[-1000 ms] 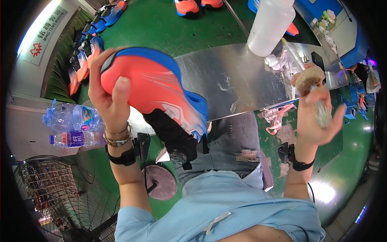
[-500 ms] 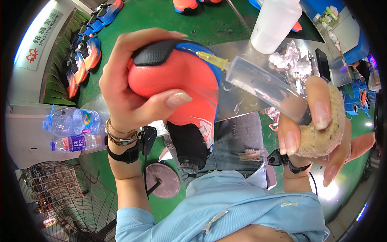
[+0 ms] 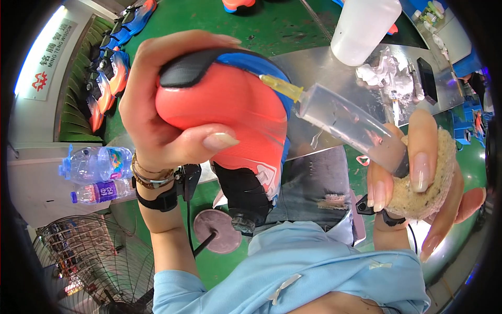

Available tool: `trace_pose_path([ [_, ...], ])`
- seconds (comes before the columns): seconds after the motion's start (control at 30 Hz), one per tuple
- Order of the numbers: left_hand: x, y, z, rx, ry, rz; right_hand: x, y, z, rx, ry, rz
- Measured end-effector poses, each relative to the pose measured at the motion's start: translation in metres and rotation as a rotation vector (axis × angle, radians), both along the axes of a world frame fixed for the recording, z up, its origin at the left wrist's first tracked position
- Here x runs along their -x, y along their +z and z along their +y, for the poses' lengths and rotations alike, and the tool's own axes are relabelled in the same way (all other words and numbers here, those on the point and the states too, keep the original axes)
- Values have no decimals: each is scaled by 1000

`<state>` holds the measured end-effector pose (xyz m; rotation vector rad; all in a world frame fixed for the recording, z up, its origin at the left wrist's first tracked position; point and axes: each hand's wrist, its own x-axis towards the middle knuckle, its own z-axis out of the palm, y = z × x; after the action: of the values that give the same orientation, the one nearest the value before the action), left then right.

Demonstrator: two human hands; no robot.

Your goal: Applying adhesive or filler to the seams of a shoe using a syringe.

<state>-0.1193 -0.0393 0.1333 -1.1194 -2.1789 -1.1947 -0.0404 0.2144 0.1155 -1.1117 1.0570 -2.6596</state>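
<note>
My left hand [image 3: 162, 112] is wrapped round the toe end of a shoe [image 3: 235, 118], coral red with a black toe cap and a blue edge. Below it, the shoe's black heel end points down toward my lap. Between the fingers of my right hand [image 3: 421, 157] is a clear plastic syringe [image 3: 348, 123] with a yellow dispensing tip. A beige sponge [image 3: 431, 191] sits in the same hand, under the fingers. The syringe tip lies over the seam between coral and blue; whether it touches cannot be told.
A metal bench plate [image 3: 308, 78] carries a white bottle [image 3: 363, 31], crumpled tissue [image 3: 384, 70] and a dark phone-like block [image 3: 427, 78]. Several shoes [image 3: 117, 70] line a green rack at left. Two plastic bottles [image 3: 107, 163] and a fan [image 3: 99, 256] are also on the left.
The shoe has shifted slightly left in my left hand's grip. The syringe and sponge have moved a little right and down with my right hand. Both holds are unchanged.
</note>
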Motion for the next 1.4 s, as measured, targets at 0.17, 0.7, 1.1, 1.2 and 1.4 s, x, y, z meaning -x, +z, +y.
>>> trace_pose_path([
  [0.17,7,-6,-7,18,55,27,9,-18,-6,26,-8,53],
  [0.7,38,-19,-45,-54,78,76,7,-80,-24,37,-51,-257],
  [1.1,55,-46,-61,-188,175,-12,-18,-108,-18,-33,60,-426],
  [1.2,64,-48,-58,-174,294,97,-22,-106,-14,-89,25,-456],
  [1.4,76,-58,-67,-200,357,14,-25,-105,-5,-248,0,-464],
])
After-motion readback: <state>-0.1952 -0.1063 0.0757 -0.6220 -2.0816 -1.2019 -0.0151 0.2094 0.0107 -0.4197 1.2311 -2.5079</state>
